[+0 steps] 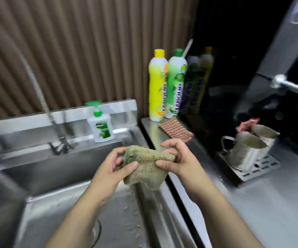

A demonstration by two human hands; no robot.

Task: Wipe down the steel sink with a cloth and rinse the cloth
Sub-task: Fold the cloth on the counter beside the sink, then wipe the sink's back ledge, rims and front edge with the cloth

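Pinching folded cloth (148, 165) at both ends, left edge in left hand (112, 167), right edge in right hand (177, 158), just above right rim of steel sink (55, 203). Long axis across, hand to hand; bulk of sink down and left, nearer the left hand for the wipe. Shaggy olive terry, thick, limp, lower fold hanging; smooth droplet-flecked steel below.

two detergent bottles (166, 86), soap dispenser (100, 125), steel cups (248, 149)
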